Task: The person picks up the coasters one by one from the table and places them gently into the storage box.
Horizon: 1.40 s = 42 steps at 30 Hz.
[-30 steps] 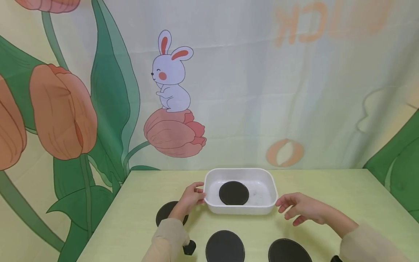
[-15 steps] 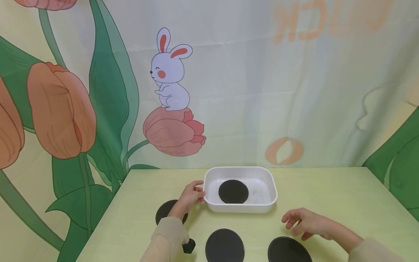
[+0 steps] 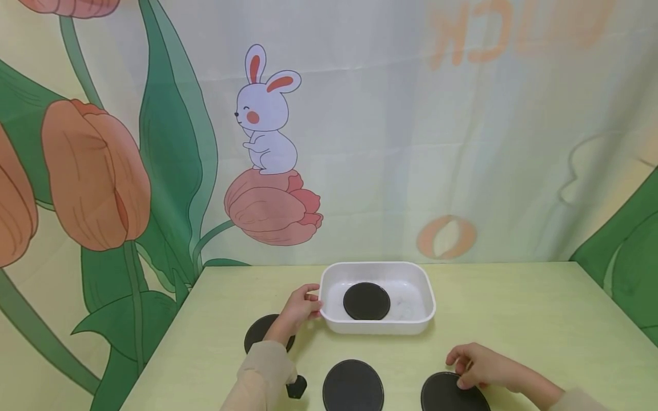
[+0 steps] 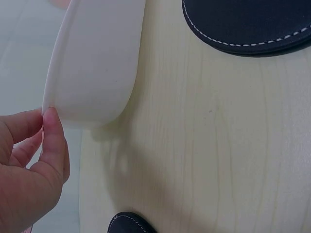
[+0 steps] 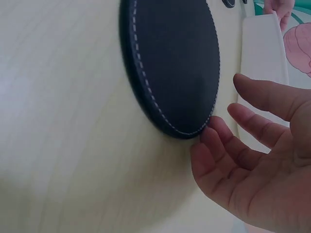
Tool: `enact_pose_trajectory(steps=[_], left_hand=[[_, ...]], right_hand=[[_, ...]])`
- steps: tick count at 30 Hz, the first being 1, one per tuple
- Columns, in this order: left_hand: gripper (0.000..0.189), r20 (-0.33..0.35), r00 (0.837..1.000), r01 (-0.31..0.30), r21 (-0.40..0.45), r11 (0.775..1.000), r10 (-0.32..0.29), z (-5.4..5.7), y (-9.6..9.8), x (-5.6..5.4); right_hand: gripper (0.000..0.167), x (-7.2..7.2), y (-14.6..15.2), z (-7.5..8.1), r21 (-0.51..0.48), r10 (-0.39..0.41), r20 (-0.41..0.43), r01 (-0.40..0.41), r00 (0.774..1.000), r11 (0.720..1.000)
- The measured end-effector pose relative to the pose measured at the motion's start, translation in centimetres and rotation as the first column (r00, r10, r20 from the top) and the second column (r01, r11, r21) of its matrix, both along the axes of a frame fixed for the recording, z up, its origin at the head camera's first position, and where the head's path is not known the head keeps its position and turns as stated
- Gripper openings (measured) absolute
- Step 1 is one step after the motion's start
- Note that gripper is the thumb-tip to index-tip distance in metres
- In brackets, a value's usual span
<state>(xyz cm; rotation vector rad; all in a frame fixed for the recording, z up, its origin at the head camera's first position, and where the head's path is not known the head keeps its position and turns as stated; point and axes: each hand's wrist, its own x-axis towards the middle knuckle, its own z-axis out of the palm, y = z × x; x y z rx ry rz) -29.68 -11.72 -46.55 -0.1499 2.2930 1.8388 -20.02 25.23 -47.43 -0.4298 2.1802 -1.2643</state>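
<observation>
A white rectangular tray [image 3: 408, 328] stands toward the back of the table with one round black coaster [image 3: 366, 302] in it. My left hand [image 3: 297, 309] pinches the tray's left rim between thumb and fingers, as the left wrist view also shows. Lower right, my right hand [image 3: 485, 366] is at the far-right edge of another black coaster [image 3: 447, 395]. In the right wrist view its fingertips are right at the stitched edge of that coaster [image 5: 172, 63], and the thumb stands apart from it.
Another black coaster [image 3: 353, 387] lies at the front middle. One more coaster [image 3: 259, 331] is partly hidden behind my left wrist. A small black piece [image 3: 296, 388] shows beside the left sleeve. A printed curtain [image 3: 370, 142] hangs behind the table.
My right hand has moved from beside the tray's right end down and toward me to the right-hand coaster. The left hand and the tray have stayed in place.
</observation>
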Motion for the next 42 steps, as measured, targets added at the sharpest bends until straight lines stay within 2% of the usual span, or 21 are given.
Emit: enact_pose_trajectory(steps=[7,15,26,42], left_hand=[[0.042,0.005,1.0,-0.007,0.001,1.0,0.007,0.1,0.0,0.0],[0.042,0.0,1.0,-0.001,-0.006,1.0,0.001,0.0,-0.1,0.0],[0.042,0.002,1.0,-0.001,-0.012,1.0,0.001,-0.1,-0.1,0.0],[0.043,0.014,1.0,-0.007,-0.015,1.0,0.008,-0.1,0.0,0.0]], right_hand=[[0.032,0.2,-0.2,-1.0,0.073,0.042,-0.165,-0.03,0.985,0.997],[0.035,0.0,-0.5,-1.3,0.145,0.057,-0.228,-0.024,0.972,0.989],[0.033,-0.3,-0.7,-1.6,0.215,0.079,-0.251,-0.024,0.965,0.976],[0.033,-0.7,-0.9,-1.3,0.212,0.072,-0.191,-0.031,0.979,0.977]])
